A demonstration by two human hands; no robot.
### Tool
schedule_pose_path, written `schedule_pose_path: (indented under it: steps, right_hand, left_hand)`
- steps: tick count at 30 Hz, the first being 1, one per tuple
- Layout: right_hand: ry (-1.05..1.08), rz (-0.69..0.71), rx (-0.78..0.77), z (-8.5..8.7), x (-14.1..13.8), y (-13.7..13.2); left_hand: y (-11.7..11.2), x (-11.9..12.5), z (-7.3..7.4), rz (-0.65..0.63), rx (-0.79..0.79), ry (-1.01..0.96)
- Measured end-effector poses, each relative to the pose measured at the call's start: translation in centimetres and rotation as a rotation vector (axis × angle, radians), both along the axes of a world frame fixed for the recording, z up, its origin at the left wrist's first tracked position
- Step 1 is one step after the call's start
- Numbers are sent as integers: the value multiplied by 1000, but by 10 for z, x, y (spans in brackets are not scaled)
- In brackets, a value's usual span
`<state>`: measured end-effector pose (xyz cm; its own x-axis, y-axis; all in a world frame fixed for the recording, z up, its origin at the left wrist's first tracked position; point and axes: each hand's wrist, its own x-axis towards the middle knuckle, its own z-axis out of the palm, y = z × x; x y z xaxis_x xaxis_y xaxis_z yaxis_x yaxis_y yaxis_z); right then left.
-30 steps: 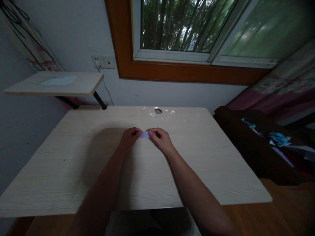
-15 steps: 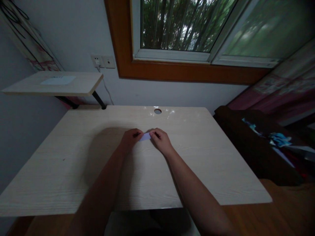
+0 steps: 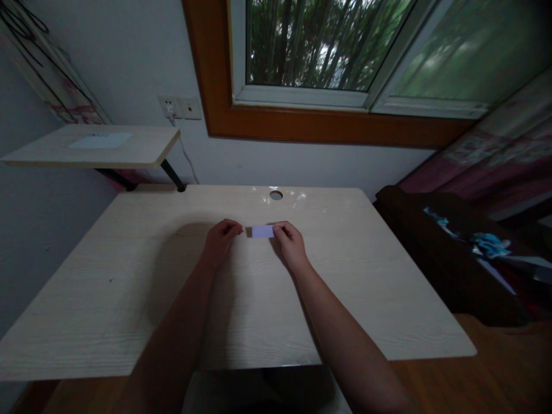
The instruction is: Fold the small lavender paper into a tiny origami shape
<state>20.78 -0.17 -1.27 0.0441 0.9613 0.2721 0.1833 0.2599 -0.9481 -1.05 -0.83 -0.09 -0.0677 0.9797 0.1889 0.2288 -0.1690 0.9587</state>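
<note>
A small lilac slip of paper (image 3: 262, 231) is held just over the desk, its right end pinched between the thumb and fingers of my right hand (image 3: 292, 241). The slip looks flat, and its left end is free. My left hand (image 3: 219, 241) is to the left, a short gap away from the paper. Its thumb and fingertips are pressed together; whether anything tiny is between them I cannot make out. Beneath both hands is the pale wood-grain desk (image 3: 345, 287).
A raised shelf (image 3: 159, 144) with a paper sheet (image 3: 101, 140) stands on black legs at the back left. The desk has a round cable hole (image 3: 276, 195) near its back edge. A dark brown piece of furniture (image 3: 414, 247) with blue crumpled items stands at the right.
My left hand has come off the paper slip and moved left. My right hand has shifted slightly right with the slip, which now lies more level and shows more of its length.
</note>
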Motion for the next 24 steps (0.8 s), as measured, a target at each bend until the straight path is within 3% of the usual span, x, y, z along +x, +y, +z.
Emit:
schedule_pose_path:
  steps: [4,10,15,24]
  right_hand:
    - [-51,41,6,-1,-1,-1]
    - [-144,79,61,2,-5,-2]
    - [-218,93,109,8,-9,-3]
    - [-65,-1,50,6,-9,-5]
  left_hand:
    - [2,1,-3,27,53,-18]
    - [1,5,-1,-117,99,161]
    - [-1,6,0,-161,97,258]
    - [1,1,-2,-28,58,170]
